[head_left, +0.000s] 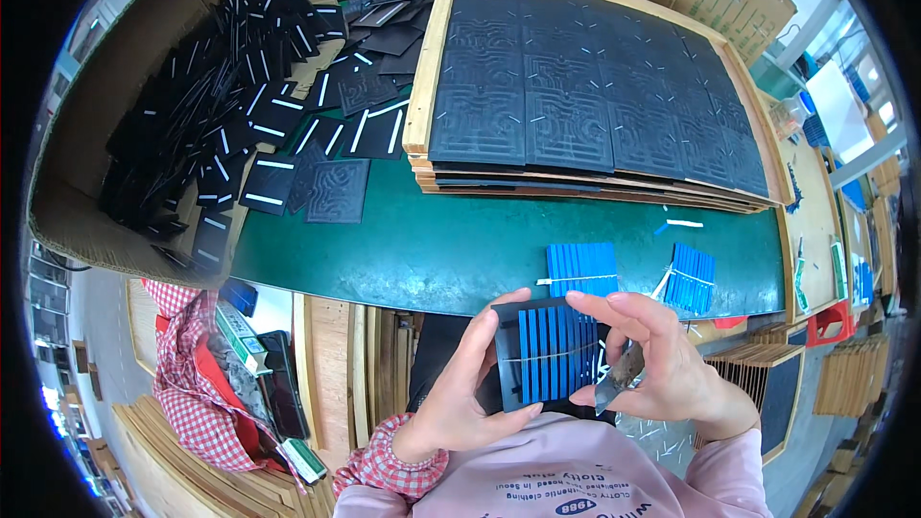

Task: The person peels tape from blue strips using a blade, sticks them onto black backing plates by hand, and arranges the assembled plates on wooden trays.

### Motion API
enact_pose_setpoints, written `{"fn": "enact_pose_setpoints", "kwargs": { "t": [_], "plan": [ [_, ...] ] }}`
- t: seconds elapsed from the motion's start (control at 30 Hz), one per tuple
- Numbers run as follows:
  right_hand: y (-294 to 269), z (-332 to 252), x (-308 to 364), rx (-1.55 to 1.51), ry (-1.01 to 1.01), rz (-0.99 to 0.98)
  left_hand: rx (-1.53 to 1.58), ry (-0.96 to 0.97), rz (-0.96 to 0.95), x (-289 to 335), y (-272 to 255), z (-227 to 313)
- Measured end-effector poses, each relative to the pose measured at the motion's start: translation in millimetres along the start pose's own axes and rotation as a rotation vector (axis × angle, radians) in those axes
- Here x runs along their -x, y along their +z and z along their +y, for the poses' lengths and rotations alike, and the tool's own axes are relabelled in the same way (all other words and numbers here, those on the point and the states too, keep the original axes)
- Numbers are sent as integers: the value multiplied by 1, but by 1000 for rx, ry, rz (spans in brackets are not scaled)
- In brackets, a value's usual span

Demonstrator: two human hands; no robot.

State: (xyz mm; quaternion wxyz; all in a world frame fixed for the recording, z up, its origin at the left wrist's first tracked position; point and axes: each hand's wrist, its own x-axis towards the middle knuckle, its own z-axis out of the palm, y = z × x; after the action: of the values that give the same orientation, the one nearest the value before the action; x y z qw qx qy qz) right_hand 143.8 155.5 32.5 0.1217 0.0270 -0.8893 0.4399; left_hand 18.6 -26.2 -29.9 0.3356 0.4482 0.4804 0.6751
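My left hand (459, 391) grips a black square sheet by its left edge, thumb and fingers closed on it. On the sheet lies a bundle of blue strips (552, 336), crossed by a thin pale tie. My right hand (672, 369) is at the bundle's right side, its fingers curled, with one fingertip at the top edge. A small grey pointed tool (622, 374), blade-like, sits between its thumb and fingers; its exact kind is unclear. On the green table just beyond my hands are a tied blue strip bundle (581, 264) and another bundle (693, 278).
Stacked wooden-framed trays of black patterned squares (576, 86) fill the back of the green table (384, 259). At left a tipped cardboard box (86, 192) spills black squares with white strips. A checked red cloth (187, 374) hangs lower left; wooden frames (758, 393) stand lower right.
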Motion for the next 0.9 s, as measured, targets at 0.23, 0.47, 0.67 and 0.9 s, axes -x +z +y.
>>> {"fn": "enact_pose_setpoints", "kwargs": {
  "t": [0.23, 0.47, 0.67, 0.9],
  "plan": [
    [0, -1, 0, 11, -35, 8, -32, 8, -2, 1, 0, 2],
    [2, -1, 1, 9, -20, 6, -105, -46, -13, -2, 1, 7],
    [2, -9, -1, -142, 91, -39, 93, -33, -73, -8, 6, 14],
    [19, 5, 4, -286, -153, 131, 116, 42, -20, -3, 7, 9]
  ]
}}
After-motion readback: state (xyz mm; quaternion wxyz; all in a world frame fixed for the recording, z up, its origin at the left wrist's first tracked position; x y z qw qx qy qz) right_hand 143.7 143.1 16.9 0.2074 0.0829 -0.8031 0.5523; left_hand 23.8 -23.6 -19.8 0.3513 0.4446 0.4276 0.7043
